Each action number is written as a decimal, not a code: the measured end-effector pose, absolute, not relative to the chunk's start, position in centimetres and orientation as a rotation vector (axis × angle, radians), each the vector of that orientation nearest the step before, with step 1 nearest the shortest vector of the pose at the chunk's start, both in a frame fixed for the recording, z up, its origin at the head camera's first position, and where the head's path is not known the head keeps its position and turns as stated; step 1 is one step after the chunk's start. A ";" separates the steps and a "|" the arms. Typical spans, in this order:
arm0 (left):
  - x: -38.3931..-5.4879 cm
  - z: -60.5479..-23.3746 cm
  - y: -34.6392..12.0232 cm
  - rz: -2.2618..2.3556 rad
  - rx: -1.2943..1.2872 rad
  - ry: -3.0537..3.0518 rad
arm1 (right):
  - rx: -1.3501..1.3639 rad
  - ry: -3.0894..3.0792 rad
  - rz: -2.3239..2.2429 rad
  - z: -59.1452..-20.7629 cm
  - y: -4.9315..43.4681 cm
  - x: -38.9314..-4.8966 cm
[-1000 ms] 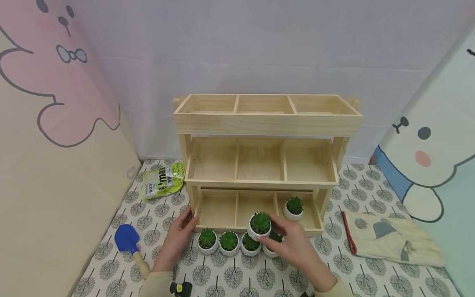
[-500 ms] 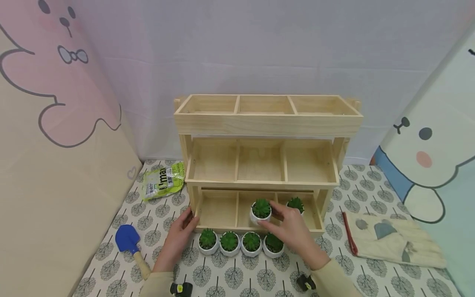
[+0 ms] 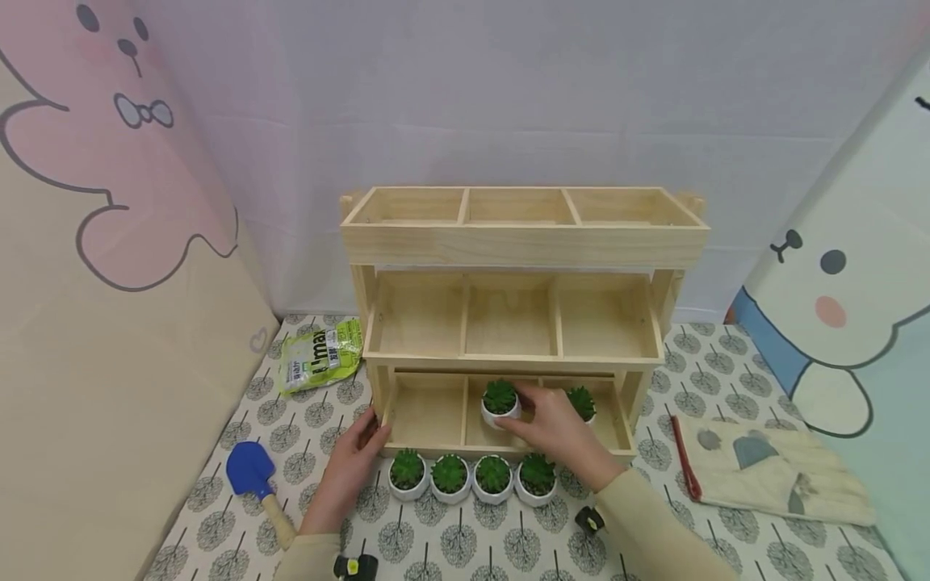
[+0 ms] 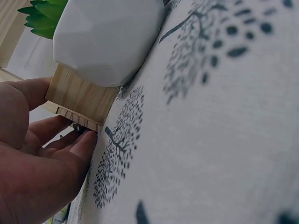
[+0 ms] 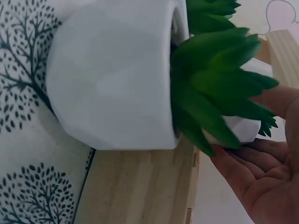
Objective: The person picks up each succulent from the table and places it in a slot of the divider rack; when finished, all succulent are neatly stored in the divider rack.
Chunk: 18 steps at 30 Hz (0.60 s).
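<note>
My right hand (image 3: 548, 420) holds a small potted succulent (image 3: 500, 403) in a white faceted pot, thumb and fingers on its sides, at the middle compartment of the wooden shelf's bottom tier. The wooden shelf (image 3: 523, 246) has three tiers, each split into three compartments. With thumb in front and fingers behind, my left hand (image 3: 349, 468) grips the bottom tier's left end, as the left wrist view shows at the wood corner (image 4: 81, 93). Another potted succulent (image 3: 581, 403) stands in the bottom right compartment, partly hidden by my right hand.
Several potted succulents (image 3: 450, 478) stand in a row on the patterned cloth before the shelf. To the left lie a blue toy shovel (image 3: 249, 468) and a green-and-white bag (image 3: 321, 355). A folded cloth (image 3: 770, 468) lies at right.
My right hand has carried the potted succulent from above the front row back and left into the bottom middle compartment. My left hand has stayed at the shelf's left end.
</note>
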<state>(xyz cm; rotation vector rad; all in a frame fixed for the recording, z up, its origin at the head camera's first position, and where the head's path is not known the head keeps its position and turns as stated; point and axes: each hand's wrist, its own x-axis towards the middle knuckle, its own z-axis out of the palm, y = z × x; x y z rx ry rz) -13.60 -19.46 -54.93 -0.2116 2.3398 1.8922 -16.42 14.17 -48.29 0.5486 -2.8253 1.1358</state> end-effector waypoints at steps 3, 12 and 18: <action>-13.6 -54.9 -19.4 1.899 -0.215 2.335 | 0.546 -2.850 1.102 -48.4 13.9 -16.9; -13.5 -54.6 -19.3 1.903 -0.226 2.338 | 0.563 -2.898 1.070 -49.1 13.5 -17.6; -13.5 -54.6 -19.3 1.911 -0.207 2.341 | 0.594 -2.890 1.043 -49.7 13.3 -17.8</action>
